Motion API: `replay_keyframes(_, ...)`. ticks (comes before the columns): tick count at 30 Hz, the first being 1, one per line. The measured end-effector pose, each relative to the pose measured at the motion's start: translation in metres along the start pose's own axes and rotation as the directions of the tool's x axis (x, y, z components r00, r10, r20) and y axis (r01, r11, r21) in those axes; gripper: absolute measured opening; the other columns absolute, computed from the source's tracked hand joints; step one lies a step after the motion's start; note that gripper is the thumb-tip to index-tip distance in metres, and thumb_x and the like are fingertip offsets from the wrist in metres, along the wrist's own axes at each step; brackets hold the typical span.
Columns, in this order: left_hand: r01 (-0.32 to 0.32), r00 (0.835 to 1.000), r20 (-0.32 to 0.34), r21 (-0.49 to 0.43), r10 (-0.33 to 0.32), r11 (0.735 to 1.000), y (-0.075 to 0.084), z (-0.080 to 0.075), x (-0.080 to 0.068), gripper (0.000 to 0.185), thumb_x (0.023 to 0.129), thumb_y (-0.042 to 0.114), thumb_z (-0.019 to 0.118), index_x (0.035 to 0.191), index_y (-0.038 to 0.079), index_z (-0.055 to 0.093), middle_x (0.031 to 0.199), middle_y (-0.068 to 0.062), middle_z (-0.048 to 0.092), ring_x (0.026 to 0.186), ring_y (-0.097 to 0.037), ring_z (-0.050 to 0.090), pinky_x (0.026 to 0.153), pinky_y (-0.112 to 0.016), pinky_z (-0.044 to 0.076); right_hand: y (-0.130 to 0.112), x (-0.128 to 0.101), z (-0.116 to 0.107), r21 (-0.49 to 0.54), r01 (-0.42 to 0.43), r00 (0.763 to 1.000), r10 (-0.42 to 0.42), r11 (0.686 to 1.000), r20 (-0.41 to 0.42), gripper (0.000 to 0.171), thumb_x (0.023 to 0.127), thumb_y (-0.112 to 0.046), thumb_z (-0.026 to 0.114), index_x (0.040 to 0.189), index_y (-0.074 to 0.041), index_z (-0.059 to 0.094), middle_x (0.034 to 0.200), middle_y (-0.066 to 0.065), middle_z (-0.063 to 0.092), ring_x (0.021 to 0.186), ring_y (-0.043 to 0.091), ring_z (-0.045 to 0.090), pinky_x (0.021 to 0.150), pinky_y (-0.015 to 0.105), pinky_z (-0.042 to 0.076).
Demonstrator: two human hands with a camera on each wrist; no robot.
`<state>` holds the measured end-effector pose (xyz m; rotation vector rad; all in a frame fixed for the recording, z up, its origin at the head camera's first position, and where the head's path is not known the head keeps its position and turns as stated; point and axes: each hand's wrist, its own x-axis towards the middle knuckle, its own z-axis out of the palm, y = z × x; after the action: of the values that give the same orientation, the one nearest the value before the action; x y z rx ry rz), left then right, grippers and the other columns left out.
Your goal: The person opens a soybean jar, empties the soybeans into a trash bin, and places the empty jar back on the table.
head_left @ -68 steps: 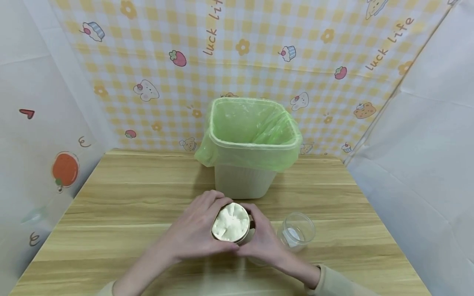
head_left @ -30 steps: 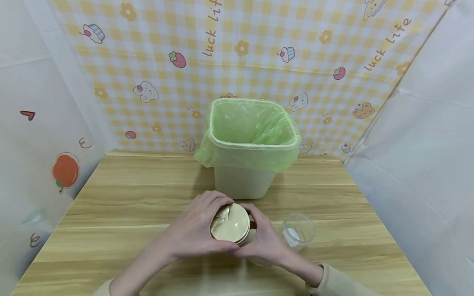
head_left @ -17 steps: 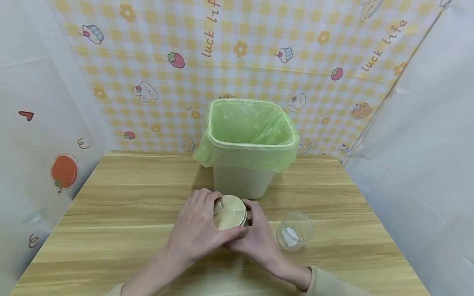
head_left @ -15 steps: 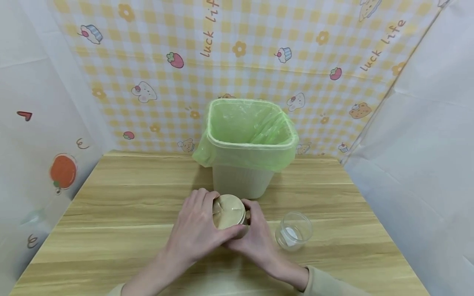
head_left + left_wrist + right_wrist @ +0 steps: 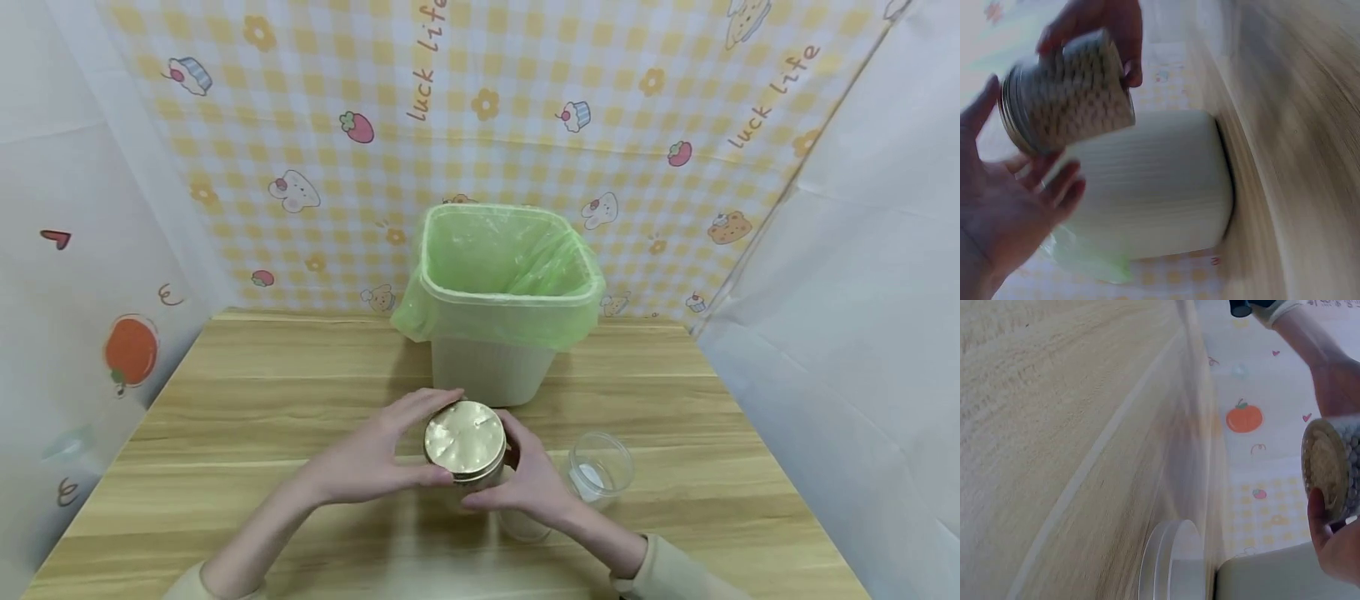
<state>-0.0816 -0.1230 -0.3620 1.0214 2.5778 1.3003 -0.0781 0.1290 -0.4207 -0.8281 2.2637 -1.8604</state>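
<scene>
From the head view, a jar [image 5: 465, 446] with a gold metal lid [image 5: 465, 435] is held just in front of the bin [image 5: 495, 333], above the wooden table [image 5: 262, 417]. The left hand [image 5: 367, 458] curls its fingers around the lid's left side, and the right hand [image 5: 525, 483] wraps the jar body from the right and below. A clear plastic cup [image 5: 600, 468] stands to the right of the jar, between it and the table's right edge. The bin wears a green bag [image 5: 510, 258].

The left wrist view adds what the head view hides: the jar's glass wall [image 5: 1082, 94] is full of small pale beads, and it is tilted, lid toward the left hand [image 5: 1016, 206], whose fingers spread loosely around the lid rim. The right hand's fingers [image 5: 1125, 37] grip the far end.

The right wrist view shows the lid face [image 5: 1322, 469] edge-on, with the right hand's thumb [image 5: 1329, 537] under the jar. A round white lid [image 5: 1169, 562] lies on the table beside the bin's base, unseen from the head.
</scene>
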Motion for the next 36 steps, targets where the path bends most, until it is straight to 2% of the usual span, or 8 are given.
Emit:
replay_keyframes(4,-0.055,0.993,0.099,-0.125,0.068,0.991,-0.008,-0.008,0.003,0.079,0.086,0.035,0.082,0.155,0.037,0.043,0.156,0.008,0.049,0.144,-0.022,0.047,0.109,-0.061,0.044,0.002,0.001,-0.006,0.055,0.039,0.992,-0.046,0.998,0.121,0.088,0.070,-0.005,0.090,0.147,-0.009,0.048,0.140,0.018,0.058,0.125,0.014,0.061,0.109,0.029,0.050)
replay_keyframes(9,-0.096,0.968,0.221,-0.122,0.121,0.988,-0.008,-0.009,0.007,0.089,0.080,0.038,0.087,0.156,0.040,0.040,0.156,0.018,0.047,0.145,-0.012,0.045,0.112,-0.049,0.046,0.002,0.001,-0.009,0.081,0.076,0.962,-0.094,0.994,0.257,0.096,0.070,-0.001,0.090,0.152,-0.009,0.042,0.145,0.017,0.055,0.132,0.016,0.057,0.114,0.031,0.047)
replay_keyframes(13,-0.168,0.954,0.234,-0.098,0.187,0.981,-0.007,-0.007,0.006,0.091,0.078,0.042,0.088,0.156,0.036,0.041,0.156,0.016,0.047,0.144,-0.010,0.045,0.114,-0.040,0.045,0.000,-0.001,-0.007,0.034,0.099,0.957,-0.104,0.995,0.272,0.100,0.068,-0.006,0.093,0.153,-0.012,0.041,0.145,0.013,0.056,0.131,0.016,0.057,0.112,0.034,0.049)
replay_keyframes(17,-0.206,0.965,0.156,-0.029,0.208,0.978,-0.006,-0.002,0.004,0.091,0.078,0.047,0.087,0.156,0.034,0.042,0.151,0.015,0.048,0.138,-0.007,0.047,0.110,-0.037,0.048,-0.004,-0.004,-0.003,-0.062,0.049,0.983,-0.037,0.997,0.182,0.099,0.065,-0.014,0.097,0.148,-0.021,0.045,0.142,0.006,0.058,0.125,0.013,0.059,0.106,0.033,0.052)
replay_keyframes(21,-0.208,0.978,0.031,0.151,0.206,0.966,0.000,0.006,0.002,0.090,0.077,0.058,0.084,0.154,0.031,0.047,0.144,0.017,0.049,0.133,-0.007,0.049,0.105,-0.039,0.052,-0.005,-0.004,0.002,-0.121,0.021,0.997,-0.012,0.992,0.078,0.095,0.065,-0.018,0.097,0.145,-0.025,0.047,0.140,0.002,0.058,0.123,0.013,0.058,0.104,0.033,0.053)
replay_keyframes(27,-0.152,0.960,-0.160,0.395,0.231,0.906,0.005,0.016,0.004,0.084,0.072,0.069,0.081,0.137,0.019,0.060,0.132,0.010,0.055,0.121,-0.011,0.054,0.097,-0.040,0.052,-0.008,-0.003,0.014,-0.183,0.020,0.996,-0.035,0.983,-0.076,0.090,0.066,-0.022,0.097,0.141,-0.025,0.048,0.134,0.001,0.059,0.116,0.015,0.061,0.096,0.032,0.058)
replay_keyframes(31,-0.103,0.946,-0.236,0.433,0.223,0.896,0.007,0.019,0.004,0.084,0.071,0.071,0.081,0.133,0.017,0.061,0.129,0.008,0.057,0.119,-0.011,0.054,0.097,-0.039,0.051,-0.009,-0.003,0.018,-0.219,-0.029,0.989,-0.005,0.975,-0.151,0.090,0.065,-0.026,0.098,0.140,-0.028,0.049,0.134,-0.003,0.059,0.106,0.012,0.063,0.086,0.027,0.058)
replay_keyframes(36,-0.073,0.940,-0.276,0.412,0.201,0.908,0.009,0.014,0.003,0.087,0.073,0.071,0.080,0.137,0.015,0.060,0.131,0.004,0.058,0.120,-0.013,0.055,0.095,-0.041,0.052,-0.009,-0.002,0.016,-0.225,-0.040,0.982,-0.003,0.974,-0.190,0.088,0.065,-0.022,0.098,0.139,-0.024,0.050,0.133,-0.002,0.059,0.107,0.012,0.061,0.084,0.027,0.058)
